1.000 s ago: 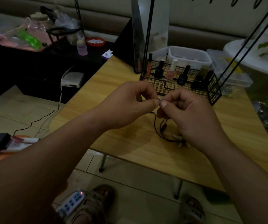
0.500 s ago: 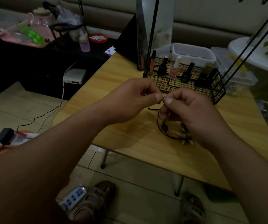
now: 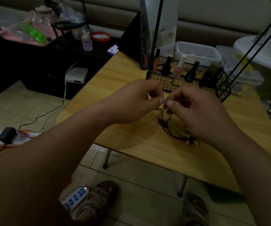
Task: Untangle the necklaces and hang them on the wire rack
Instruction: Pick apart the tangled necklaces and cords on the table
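Both hands are up over the light wooden worktop (image 3: 115,82), meeting in the middle. The left hand (image 3: 136,101) pinches a tiny silvery clasp (image 3: 165,100) between thumb and forefinger, and the right hand (image 3: 196,110) pinches the same spot from the right, thumb tips almost touching. From that pinch a thin dark cord necklace (image 3: 167,129) hangs in a loop down to the worktop, a reddish-brown piece (image 3: 162,123) on it. The cord trails right under the right hand to a cluster of pale shell-like pendants (image 3: 191,140) lying on the wood. Whether more than one cord is tangled there, I can't tell in this dim light. Just beyond the hands, on the far side, stands the black wire rack (image 3: 219,92), its basket holding small nail polish bottles (image 3: 178,69), thin black rods (image 3: 156,35) rising from it
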Motion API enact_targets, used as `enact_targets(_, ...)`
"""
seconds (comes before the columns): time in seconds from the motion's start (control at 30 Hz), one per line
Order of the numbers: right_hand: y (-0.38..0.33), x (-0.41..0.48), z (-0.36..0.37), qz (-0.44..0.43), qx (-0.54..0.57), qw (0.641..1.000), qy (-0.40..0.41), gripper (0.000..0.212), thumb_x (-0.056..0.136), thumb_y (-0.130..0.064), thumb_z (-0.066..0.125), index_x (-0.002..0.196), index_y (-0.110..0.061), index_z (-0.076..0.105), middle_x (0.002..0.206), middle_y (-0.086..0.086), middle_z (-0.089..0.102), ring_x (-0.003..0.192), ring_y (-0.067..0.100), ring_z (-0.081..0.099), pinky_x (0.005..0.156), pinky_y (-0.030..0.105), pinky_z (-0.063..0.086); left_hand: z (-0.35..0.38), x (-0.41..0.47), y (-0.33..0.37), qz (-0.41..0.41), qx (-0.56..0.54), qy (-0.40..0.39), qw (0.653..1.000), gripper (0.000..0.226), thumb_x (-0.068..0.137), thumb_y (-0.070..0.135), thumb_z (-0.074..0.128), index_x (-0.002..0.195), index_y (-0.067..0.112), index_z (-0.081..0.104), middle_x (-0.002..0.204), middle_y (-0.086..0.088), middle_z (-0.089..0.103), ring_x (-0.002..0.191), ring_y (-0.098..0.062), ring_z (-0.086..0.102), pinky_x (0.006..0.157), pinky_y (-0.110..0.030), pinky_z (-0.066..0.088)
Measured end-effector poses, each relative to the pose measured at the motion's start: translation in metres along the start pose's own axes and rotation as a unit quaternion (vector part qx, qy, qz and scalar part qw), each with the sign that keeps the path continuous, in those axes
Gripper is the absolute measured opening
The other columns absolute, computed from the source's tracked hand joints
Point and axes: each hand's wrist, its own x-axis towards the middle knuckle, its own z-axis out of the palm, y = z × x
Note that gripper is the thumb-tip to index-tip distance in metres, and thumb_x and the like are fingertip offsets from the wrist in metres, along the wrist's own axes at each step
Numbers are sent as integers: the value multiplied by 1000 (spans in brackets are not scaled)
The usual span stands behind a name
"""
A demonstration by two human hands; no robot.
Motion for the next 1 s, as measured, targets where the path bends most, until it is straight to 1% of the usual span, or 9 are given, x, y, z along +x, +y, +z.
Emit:
enact_targets(0.2,1,-1,0,-40,-35,998,15,4,95,-32,72,97,-33,69,87,-16,71,85,0,66,71,25,55,1,-1,3,7,29,4,1000,7,102,20,64,100,15,69,72,18,54,67,16,53,57,-4,37)
enact_targets(0.33,1,-1,-2,-37,-29,999,22,6,95,-30,73,92,-33,69,82,-13,70,78,1,65,60,13,46,1,-1,6,20,25,17,999,5,102,18,64,101,15,68,73,18,54,67,17,53,57,-3,37)
enact_targets(0.37,0,0,-3,-36,-20,999,26,7,95,-29,73,91,-33,69,82,-12,70,78,2,65,59,13,47,0,-1,6,22,25,18,999,6,102,17,64,101,14,68,72,18,54,67,17,54,57,-4,38)
enact_targets(0.5,-2,0,-2,-17,28,999,30,7,95,-24,73,93,-30,68,86,-7,74,81,6,71,72,31,59,-1,2,5,21,19,19,999,8,102,20,64,101,14,69,73,19,58,67,14,56,57,-4,39)
enact_targets(0.53,-3,0,-2,-10,42,999,31,7,95,-23,73,94,-29,68,86,-7,74,81,5,72,74,33,61,0,2,4,19,16,19,1000,8,103,21,64,101,15,69,72,21,60,67,14,56,57,-4,39)
enact_targets(0.6,-4,0,0,5,66,997,27,7,94,-22,74,97,-27,70,86,-8,75,81,2,73,74,28,62,1,2,1,15,11,17,1000,7,103,21,64,99,16,68,70,33,60,66,14,56,56,-4,39)
enact_targets(0.67,-5,-1,1,20,90,996,19,6,95,-18,73,97,-24,70,84,-7,76,79,1,74,71,22,61,1,2,0,11,6,15,1000,8,103,21,64,98,17,68,68,37,59,65,14,55,56,-4,39)
enact_targets(0.83,-7,-1,-1,46,154,987,12,4,96,-12,71,99,-14,70,85,1,78,78,7,76,71,20,60,0,2,-1,-5,-42,13,999,8,103,22,65,97,19,69,70,25,61,66,10,56,58,-7,41)
enact_targets(1.0,-6,1,-2,53,205,977,16,5,95,-10,70,100,-11,69,84,5,76,77,11,75,70,21,59,-3,1,0,-12,-79,-4,997,10,105,23,61,97,20,67,69,21,59,64,4,52,59,-13,43)
